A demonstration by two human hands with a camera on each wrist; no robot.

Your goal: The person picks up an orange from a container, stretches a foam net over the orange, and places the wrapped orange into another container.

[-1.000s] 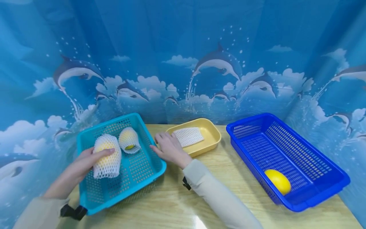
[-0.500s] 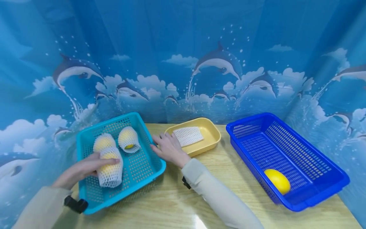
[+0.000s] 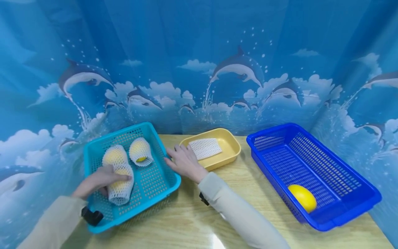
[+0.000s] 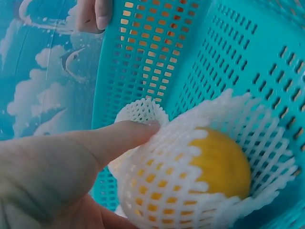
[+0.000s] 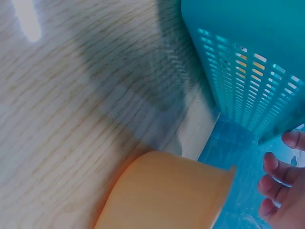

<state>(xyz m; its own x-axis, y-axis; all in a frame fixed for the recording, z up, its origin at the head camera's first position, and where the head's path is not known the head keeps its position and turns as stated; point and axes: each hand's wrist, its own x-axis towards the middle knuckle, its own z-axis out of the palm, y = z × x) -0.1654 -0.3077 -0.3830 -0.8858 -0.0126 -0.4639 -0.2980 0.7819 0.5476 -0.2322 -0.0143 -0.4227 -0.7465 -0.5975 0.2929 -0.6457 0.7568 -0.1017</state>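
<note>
In the head view my left hand (image 3: 101, 181) is inside the teal basket (image 3: 155, 193) at the left. It grips a yellow fruit in a white foam net (image 3: 120, 188), thumb on top. In the left wrist view the yellow fruit (image 4: 224, 164) shows through the net's open end. Two more netted fruits lie behind it, one netted fruit (image 3: 114, 155) close beyond my hand and another netted fruit (image 3: 140, 150) to the right. My right hand (image 3: 186, 163) rests by the basket's right rim, over the left end of a yellow tray (image 3: 228, 148), holding nothing; its fingers are relaxed.
A flat white foam net (image 3: 206, 148) lies in the yellow tray. At the right stands a blue basket (image 3: 314, 166) with a bare yellow fruit (image 3: 303, 197) inside. The wooden table (image 3: 199, 214) ends at a dolphin-printed curtain (image 3: 199, 69) behind.
My left hand has lowered the netted fruit toward me into the teal basket, uncovering the netted fruit behind it. My right hand has barely moved.
</note>
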